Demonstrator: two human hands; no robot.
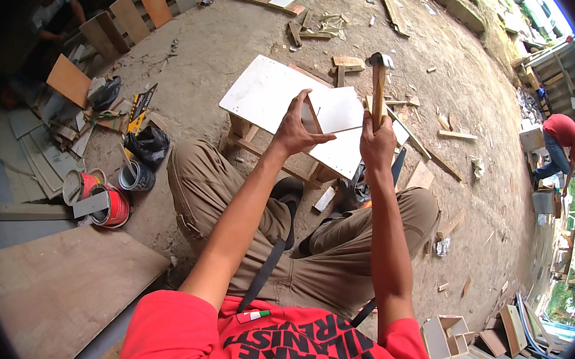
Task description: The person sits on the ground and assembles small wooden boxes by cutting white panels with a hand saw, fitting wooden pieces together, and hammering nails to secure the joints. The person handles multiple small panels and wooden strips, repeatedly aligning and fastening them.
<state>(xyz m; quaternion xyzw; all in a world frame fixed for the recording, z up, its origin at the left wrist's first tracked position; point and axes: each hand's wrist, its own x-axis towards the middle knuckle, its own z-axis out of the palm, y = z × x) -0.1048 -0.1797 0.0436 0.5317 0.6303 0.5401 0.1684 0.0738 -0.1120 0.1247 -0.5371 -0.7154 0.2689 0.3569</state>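
Note:
My left hand [298, 131] is closed, thumb and fingers apart across a small white-faced wooden board [341, 110] with a brown edge. That board rests on a low wooden stand with a white top [258, 84], in front of my bent legs. My right hand [378, 145] wraps round the wooden handle of a hammer [378, 85]. The hammer stands upright, head up, at the right of the board. Behind the hammer handle, part of a light wood strip shows. A dark saw-like blade [398, 165] lies beside the stand's right side, partly hidden by my right forearm.
Red paint pails [115, 207] and a dark pail [137, 176] stand at my left, near a yellow handsaw [140, 108]. A large plywood sheet [66, 283] lies lower left. Wood offcuts [457, 135] litter the dirt floor. One person [564, 142] bends at far right; another [56, 9] is far left.

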